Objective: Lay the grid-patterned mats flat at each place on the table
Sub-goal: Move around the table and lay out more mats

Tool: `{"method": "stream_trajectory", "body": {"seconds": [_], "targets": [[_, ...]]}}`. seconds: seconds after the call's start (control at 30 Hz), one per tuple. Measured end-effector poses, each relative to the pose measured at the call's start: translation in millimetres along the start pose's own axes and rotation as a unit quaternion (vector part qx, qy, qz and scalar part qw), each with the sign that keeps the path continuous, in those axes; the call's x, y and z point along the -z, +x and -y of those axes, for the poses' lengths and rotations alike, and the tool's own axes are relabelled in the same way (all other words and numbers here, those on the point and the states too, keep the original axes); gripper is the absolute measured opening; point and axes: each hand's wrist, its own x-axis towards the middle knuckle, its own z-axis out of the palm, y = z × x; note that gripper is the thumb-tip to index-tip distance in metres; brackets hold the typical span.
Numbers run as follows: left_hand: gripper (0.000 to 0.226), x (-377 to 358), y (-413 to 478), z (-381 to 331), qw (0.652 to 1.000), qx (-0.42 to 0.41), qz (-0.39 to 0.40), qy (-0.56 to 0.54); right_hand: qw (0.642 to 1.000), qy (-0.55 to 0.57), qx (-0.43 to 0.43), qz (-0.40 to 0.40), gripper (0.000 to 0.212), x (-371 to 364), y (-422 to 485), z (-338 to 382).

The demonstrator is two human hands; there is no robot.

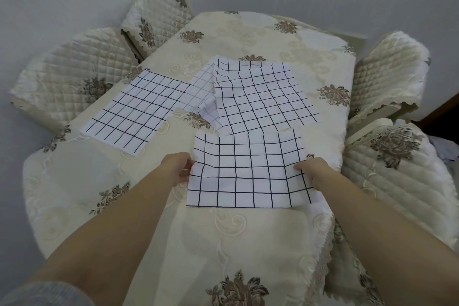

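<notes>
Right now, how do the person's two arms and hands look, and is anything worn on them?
Both forearms are bare up to the hands. The left hand and the right hand show no gloves, rings or watch. Only the left arm has clothing in view: a grey knitted sleeve pushed up near the elbow, at the bottom left corner.

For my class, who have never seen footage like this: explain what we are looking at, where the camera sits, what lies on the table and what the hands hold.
There is no machine here. A person wears a camera on the head, looking forward and down, so you see their own bare arms. The left hand and right hand each pinch a side edge of the nearest grid mat, which lies on the cream floral tablecloth. Farther back, a left mat lies flat by itself, and a slightly wrinkled far mat overlaps a crumpled one. Quilted chair covers surround the table.
</notes>
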Motion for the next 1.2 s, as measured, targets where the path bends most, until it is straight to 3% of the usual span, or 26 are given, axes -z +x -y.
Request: {"method": "stream_trajectory", "body": {"seconds": [0.17, 0.27, 0.47, 0.8, 1.2], "targets": [[0.005, 3, -1, 1, 0.999, -0.005, 0.041, 0.019, 1.0, 0.012, 0.012, -0.014, 0.057, 0, -26, 10], [0.01, 2, 1, 1, 0.999, -0.019, 0.031, 0.036, 0.999, -0.011, 0.038, -0.035, 0.024, 2, -28, 15], [0.01, 6, -8, -6, 0.999, -0.033, 0.031, 0.029, 0.998, -0.022, 0.057, -0.029, 0.012, 11, -34, 23], [0.005, 23, -35, 6, 0.998, -0.024, 0.038, -0.038, 0.995, 0.004, 0.089, -0.037, 0.018, 29, -37, 28], [0.006, -15, -96, 64, 0.982, 0.006, -0.094, -0.165, 0.978, -0.085, 0.152, 0.117, 0.008, 47, -2, 60]]}}
